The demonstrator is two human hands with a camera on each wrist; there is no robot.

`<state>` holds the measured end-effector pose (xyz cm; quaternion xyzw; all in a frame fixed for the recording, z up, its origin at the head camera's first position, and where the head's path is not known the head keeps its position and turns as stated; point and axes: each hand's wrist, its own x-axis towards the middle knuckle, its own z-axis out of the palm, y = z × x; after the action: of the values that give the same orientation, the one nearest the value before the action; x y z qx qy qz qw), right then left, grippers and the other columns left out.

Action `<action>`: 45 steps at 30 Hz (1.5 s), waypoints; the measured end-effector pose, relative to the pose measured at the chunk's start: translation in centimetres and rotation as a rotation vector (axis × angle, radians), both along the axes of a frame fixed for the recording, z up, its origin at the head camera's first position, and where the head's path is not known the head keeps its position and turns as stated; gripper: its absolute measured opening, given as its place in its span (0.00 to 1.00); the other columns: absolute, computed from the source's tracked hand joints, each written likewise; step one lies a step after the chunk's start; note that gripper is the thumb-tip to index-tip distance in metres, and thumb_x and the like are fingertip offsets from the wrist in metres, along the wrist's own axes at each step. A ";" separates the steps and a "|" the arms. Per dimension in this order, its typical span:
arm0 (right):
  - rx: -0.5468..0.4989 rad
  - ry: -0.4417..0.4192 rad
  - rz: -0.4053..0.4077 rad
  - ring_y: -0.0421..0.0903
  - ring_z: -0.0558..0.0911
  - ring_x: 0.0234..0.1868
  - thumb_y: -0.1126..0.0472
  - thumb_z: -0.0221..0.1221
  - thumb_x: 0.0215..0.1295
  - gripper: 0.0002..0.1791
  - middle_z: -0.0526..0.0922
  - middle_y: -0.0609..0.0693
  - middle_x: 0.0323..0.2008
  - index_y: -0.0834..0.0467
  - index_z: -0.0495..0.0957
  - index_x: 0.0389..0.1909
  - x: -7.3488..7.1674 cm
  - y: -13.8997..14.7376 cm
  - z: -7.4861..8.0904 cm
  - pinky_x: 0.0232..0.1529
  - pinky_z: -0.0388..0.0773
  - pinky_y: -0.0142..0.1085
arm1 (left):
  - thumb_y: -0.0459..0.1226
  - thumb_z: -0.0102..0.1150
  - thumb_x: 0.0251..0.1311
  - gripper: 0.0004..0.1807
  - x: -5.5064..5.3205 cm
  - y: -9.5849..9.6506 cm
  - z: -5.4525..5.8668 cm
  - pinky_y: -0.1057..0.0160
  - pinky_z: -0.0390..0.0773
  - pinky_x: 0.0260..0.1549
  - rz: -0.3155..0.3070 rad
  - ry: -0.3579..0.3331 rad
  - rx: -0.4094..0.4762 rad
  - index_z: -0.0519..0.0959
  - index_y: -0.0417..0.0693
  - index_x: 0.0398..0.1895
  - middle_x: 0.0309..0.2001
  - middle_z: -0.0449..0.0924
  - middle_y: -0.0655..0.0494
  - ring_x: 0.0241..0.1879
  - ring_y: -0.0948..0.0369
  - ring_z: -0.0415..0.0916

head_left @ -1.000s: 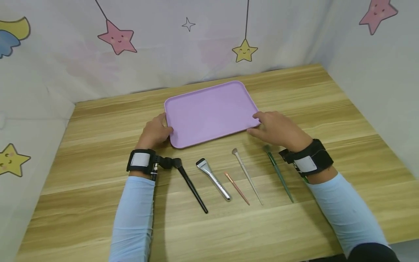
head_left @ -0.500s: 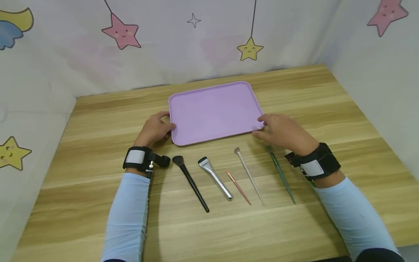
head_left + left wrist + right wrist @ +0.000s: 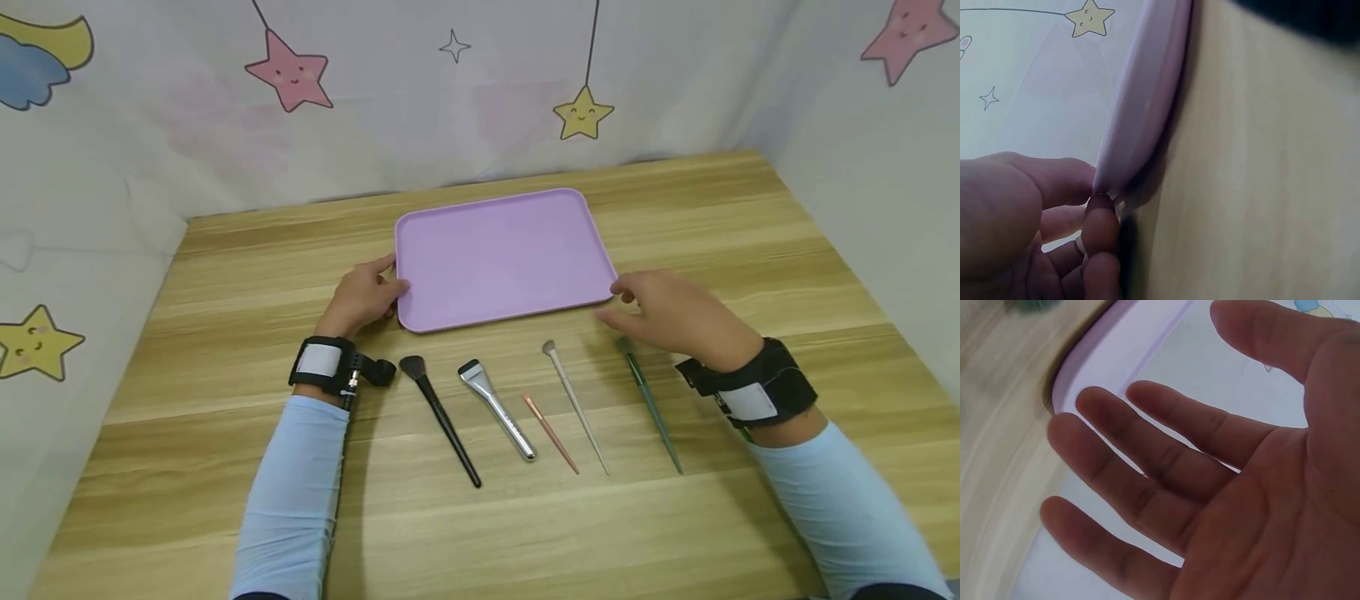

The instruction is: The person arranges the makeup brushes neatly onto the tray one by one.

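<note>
A lilac rectangular tray [image 3: 502, 258] lies on the wooden table. At its left edge my left hand [image 3: 365, 293] pinches the rim, thumb on top; the left wrist view shows thumb and fingers [image 3: 1100, 231] meeting at the tray's side. My right hand [image 3: 678, 317] is by the near right corner with its fingers spread and relaxed, and the right wrist view shows nothing in the palm [image 3: 1260, 519]. In front of the tray lie several makeup brushes: a black one [image 3: 442, 421], a flat silver one [image 3: 498, 408], a short copper one [image 3: 551, 435], a thin pale one [image 3: 576, 407] and a green one [image 3: 651, 408].
The wooden table [image 3: 495, 533] meets a white printed curtain [image 3: 375, 150] with stars at the back. Similar white sheeting stands along the left and right sides. Both wrists wear black camera straps [image 3: 765, 396].
My right hand has drawn off the tray's corner, moving right and toward me with fingers loosened. My left hand keeps its pinch. The whole head view has shifted slightly.
</note>
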<state>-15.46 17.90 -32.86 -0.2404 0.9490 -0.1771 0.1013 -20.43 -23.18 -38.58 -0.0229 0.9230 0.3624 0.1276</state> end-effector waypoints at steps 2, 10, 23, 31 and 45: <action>0.007 -0.002 0.007 0.60 0.82 0.48 0.49 0.59 0.72 0.27 0.83 0.65 0.46 0.71 0.79 0.53 0.2 0.2 0.3 0.46 0.78 0.54 | 0.45 0.53 0.72 0.36 0.1 0.0 0.1 0.62 0.71 0.25 0.003 -0.004 -0.007 0.58 0.51 0.80 0.29 0.78 0.48 0.24 0.58 0.74; 0.067 -0.025 0.072 0.50 0.82 0.34 0.50 0.65 0.66 0.23 0.84 0.54 0.33 0.70 0.84 0.43 0.4 0.4 0.5 0.40 0.79 0.50 | 0.45 0.51 0.74 0.34 0.3 -0.4 0.5 0.62 0.70 0.24 0.003 -0.005 -0.013 0.57 0.51 0.80 0.31 0.76 0.47 0.25 0.57 0.74; 0.114 -0.089 0.069 0.46 0.78 0.31 0.50 0.69 0.59 0.19 0.80 0.50 0.31 0.65 0.85 0.36 0.2 0.3 0.5 0.34 0.78 0.46 | 0.46 0.49 0.74 0.33 0.6 -0.4 0.6 0.62 0.68 0.23 0.068 -0.001 -0.040 0.58 0.55 0.80 0.28 0.77 0.48 0.23 0.57 0.72; 0.164 -0.153 0.065 0.40 0.64 0.18 0.47 0.71 0.55 0.21 0.65 0.41 0.16 0.51 0.73 0.14 1.0 0.2 0.1 0.19 0.60 0.35 | 0.47 0.48 0.74 0.32 0.5 -0.3 0.5 0.61 0.69 0.24 0.055 0.015 -0.062 0.59 0.55 0.79 0.32 0.78 0.46 0.25 0.56 0.74; 0.306 -0.205 0.040 0.41 0.68 0.18 0.42 0.72 0.47 0.22 0.69 0.41 0.15 0.49 0.74 0.10 1.7 -0.5 -0.4 0.18 0.64 0.37 | 0.46 0.49 0.73 0.33 0.4 -0.3 0.5 0.62 0.68 0.22 0.056 0.020 -0.067 0.60 0.54 0.79 0.31 0.78 0.47 0.22 0.58 0.72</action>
<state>-13.78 17.41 -33.22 -0.2216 0.9447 -0.0520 0.2362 -20.01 -23.51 -38.03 -0.0494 0.9348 0.3348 0.1075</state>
